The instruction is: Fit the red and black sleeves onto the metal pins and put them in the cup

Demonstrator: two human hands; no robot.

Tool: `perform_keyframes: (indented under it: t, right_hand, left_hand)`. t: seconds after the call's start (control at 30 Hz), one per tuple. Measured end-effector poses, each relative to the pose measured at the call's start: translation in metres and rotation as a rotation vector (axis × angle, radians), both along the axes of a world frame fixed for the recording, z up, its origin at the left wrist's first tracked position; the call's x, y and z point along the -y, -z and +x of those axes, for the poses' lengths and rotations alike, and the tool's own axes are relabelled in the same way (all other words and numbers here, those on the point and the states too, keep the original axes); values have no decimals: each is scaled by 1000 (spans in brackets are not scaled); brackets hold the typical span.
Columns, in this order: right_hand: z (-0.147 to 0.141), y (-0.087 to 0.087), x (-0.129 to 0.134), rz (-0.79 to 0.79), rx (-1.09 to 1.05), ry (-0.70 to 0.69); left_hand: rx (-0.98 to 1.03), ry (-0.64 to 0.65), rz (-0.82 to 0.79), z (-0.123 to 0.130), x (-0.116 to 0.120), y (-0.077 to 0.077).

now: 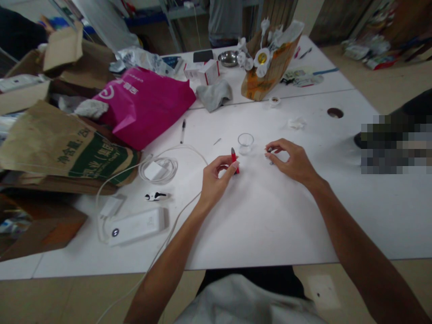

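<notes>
In my left hand (218,173), a short red pen-like piece (235,163) with a dark top is pinched between thumb and fingers, held nearly upright. My right hand (292,159) is closed in a pinch on a small dark piece (270,150), too small to name. Between the hands and slightly beyond them stands a small clear glass cup (245,143). A thin, short stick (217,141) lies on the white table (266,216) to the left of the cup. Farther left rests a black-and-clear pen (182,131).
Left of my hands lie a coiled white cable (158,170), a power bank-like white block (138,226) and a small black-and-white tool (157,196). Bags, including a magenta one (145,103), and cardboard boxes crowd the left. A paper bag (270,67) stands behind. A person's dark sleeve (410,110) reaches in from the right.
</notes>
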State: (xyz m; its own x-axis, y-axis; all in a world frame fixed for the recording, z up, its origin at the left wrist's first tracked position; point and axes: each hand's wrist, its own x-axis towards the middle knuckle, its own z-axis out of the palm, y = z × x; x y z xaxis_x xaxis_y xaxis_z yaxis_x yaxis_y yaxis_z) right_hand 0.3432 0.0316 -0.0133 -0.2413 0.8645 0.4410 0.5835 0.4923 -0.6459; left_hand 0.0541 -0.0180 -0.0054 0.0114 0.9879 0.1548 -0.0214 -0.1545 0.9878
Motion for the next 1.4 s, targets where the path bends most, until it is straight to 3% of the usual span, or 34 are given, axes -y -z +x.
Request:
perform_keyframes:
  t: [0.17,0.33,0.53,0.83,1.4]
  right_hand:
    - [-4,-13,4,109,-10,25]
    - [-16,-33,17,222,-56,73]
    - [-31,-34,29,228,-43,-86]
    - [-40,-29,33,170,-67,-228]
    - [-40,-28,30,66,-199,-219]
  left_hand:
    - [-131,-6,89,1,3,-2]
    - [-419,2,369,0,5,-2]
    - [-623,-9,579,0,4,9]
    - [-660,-57,625,-2,4,9]
    - [-671,-72,637,-5,2,14]
